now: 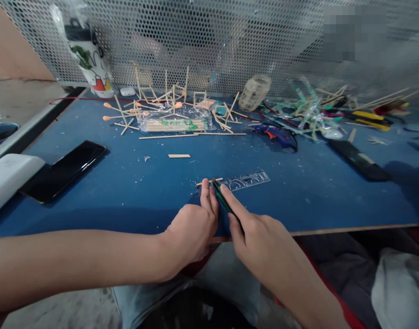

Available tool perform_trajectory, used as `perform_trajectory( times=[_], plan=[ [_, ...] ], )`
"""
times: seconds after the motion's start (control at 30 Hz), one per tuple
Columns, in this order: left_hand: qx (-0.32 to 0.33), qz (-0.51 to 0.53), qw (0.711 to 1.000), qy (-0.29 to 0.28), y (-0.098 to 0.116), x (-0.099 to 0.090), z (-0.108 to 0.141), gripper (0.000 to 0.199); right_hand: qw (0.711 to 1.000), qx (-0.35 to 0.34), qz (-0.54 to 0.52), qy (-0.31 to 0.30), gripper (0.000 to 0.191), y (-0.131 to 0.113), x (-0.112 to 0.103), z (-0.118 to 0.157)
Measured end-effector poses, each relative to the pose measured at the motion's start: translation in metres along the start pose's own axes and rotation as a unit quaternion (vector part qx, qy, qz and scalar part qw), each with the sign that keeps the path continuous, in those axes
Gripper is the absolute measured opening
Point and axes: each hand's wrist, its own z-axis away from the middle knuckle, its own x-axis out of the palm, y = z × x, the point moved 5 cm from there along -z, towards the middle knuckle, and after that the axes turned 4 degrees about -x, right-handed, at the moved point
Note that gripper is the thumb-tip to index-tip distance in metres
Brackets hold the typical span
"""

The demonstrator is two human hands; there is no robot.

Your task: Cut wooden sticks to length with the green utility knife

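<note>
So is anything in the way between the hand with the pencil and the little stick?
Nothing visible is. The right hand holds the pencil with its tip right at the little stick, beside the ruler. The left hand presses its fingers down there.

Blue table top (134, 192), speckled with pale flecks. Black phone (63, 170) at left of frame; white case (7, 178) beside it. Green-and-black pencil (223, 198) at centre. Clear ruler (245, 179) with pale markings. Pale tan sticks (175, 123), green-printed wrapper. White cup (91, 61), green and red pattern, upper left. Silver perforated screen (212, 41).
</note>
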Motion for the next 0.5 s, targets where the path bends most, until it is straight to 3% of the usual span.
perform_trajectory(
  times=[0.3, 0.5],
  plan=[
    [-0.020, -0.017, 0.999, -0.026, -0.0009, 0.0007, 0.0007, 0.106, 0.996, 0.040, 0.026, -0.081, 0.081, -0.0048, 0.0015, -0.0006],
    [-0.026, -0.011, 0.999, -0.036, -0.0016, 0.0016, 0.0009, 0.102, 0.995, 0.036, 0.039, -0.089, 0.079, -0.0055, -0.0027, -0.0029]
  ],
)
